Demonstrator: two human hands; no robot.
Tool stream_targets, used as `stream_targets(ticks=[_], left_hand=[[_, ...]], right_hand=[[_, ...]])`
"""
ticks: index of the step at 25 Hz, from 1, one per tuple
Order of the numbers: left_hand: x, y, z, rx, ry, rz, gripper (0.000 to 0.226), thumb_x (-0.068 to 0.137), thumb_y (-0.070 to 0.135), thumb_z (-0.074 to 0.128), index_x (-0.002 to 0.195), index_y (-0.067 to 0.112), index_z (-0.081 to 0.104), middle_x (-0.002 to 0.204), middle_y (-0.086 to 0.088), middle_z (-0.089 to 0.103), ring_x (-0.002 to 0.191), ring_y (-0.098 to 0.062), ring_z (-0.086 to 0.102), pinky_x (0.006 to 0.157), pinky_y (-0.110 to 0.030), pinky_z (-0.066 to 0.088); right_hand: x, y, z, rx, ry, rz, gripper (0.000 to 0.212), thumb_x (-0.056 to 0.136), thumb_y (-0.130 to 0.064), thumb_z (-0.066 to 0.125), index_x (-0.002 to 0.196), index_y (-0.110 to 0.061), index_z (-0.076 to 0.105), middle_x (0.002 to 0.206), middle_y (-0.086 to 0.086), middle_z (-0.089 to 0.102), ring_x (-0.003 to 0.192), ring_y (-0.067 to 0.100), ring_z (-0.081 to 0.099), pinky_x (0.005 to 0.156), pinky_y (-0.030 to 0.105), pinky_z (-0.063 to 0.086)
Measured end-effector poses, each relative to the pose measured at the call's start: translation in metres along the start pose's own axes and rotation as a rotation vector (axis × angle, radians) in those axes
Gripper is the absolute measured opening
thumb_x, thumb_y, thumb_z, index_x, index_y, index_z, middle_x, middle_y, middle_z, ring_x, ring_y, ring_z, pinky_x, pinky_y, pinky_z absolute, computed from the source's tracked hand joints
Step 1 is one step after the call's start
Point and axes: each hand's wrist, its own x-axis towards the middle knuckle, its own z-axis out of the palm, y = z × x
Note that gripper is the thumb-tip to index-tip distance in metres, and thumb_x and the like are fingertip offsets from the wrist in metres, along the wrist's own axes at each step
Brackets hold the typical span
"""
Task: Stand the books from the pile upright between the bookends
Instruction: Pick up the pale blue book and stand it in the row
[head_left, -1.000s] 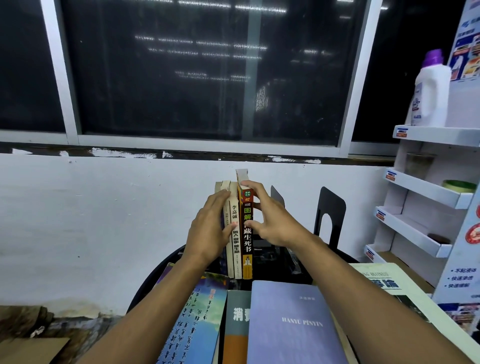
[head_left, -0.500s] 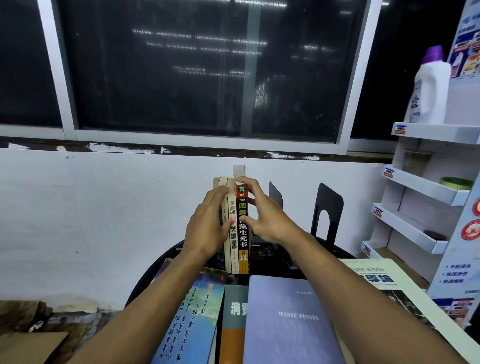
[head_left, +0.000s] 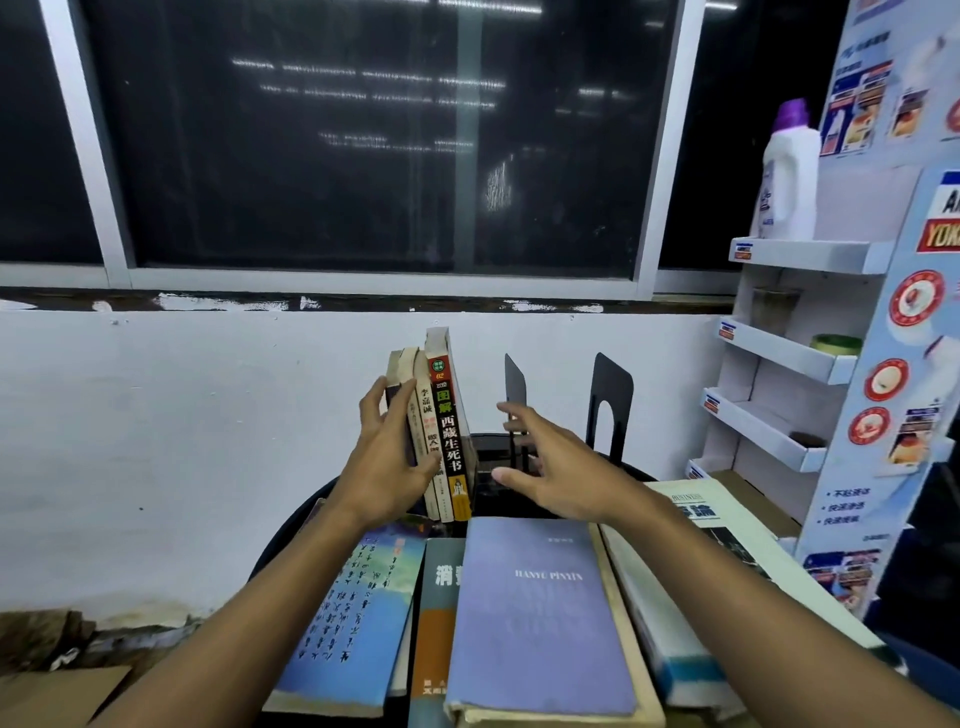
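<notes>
Several books (head_left: 441, 431) stand upright at the back of the round black table (head_left: 291, 525), leaning slightly left. My left hand (head_left: 387, 457) presses flat against their left side and spines, fingers straight. My right hand (head_left: 550, 467) hovers open to the right of them, apart from the books, its fingers spread in front of a black bookend (head_left: 515, 389). A second black bookend (head_left: 608, 405) stands further right. The pile lies flat in front: a purple book (head_left: 535, 618) on top, a blue book (head_left: 353, 618) at left, an orange-and-grey book (head_left: 434, 623) between, a large pale book (head_left: 696, 561) at right.
A white wall and dark window rise right behind the table. A white display rack (head_left: 779, 415) with a detergent bottle (head_left: 787, 176) stands at the right, close to the table's edge. Cardboard (head_left: 57, 696) lies on the floor at lower left.
My right hand has let go of the standing books and moved right toward the nearer bookend, fingers spread. My left hand stays against the books.
</notes>
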Motion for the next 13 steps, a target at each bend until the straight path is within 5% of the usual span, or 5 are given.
stream_targets(ticks=[3,7,13], left_hand=[[-0.017,0.006,-0.002,-0.010,-0.023,0.010,0.087,0.091,0.013,0.072,0.160,0.029,0.020,0.162,0.008,0.006,0.136,-0.004,0.034,0.111,-0.033,0.043],[-0.038,0.023,0.001,0.074,-0.108,0.055,0.069,0.095,0.029,0.069,0.154,0.029,0.035,0.162,0.002,0.022,0.150,-0.016,0.026,0.118,-0.029,0.027],[-0.065,0.033,0.007,0.103,-0.297,0.002,0.054,0.091,0.051,0.067,0.141,0.042,0.049,0.144,0.004,0.056,0.137,-0.014,0.048,0.110,-0.035,0.043]], right_hand=[[-0.041,0.007,-0.009,-0.043,-0.001,0.001,0.069,0.094,-0.047,0.065,0.151,-0.042,0.027,0.151,-0.011,0.043,0.139,0.002,0.040,0.114,0.032,0.038],[-0.090,0.010,-0.026,-0.109,0.042,0.016,0.058,0.095,-0.046,0.063,0.147,-0.039,0.038,0.146,-0.018,0.047,0.129,-0.008,0.042,0.106,0.019,0.038],[-0.134,0.003,-0.027,-0.262,0.051,0.092,0.050,0.093,-0.062,0.056,0.137,-0.040,0.049,0.122,-0.016,0.057,0.122,0.005,0.045,0.099,0.027,0.039]])
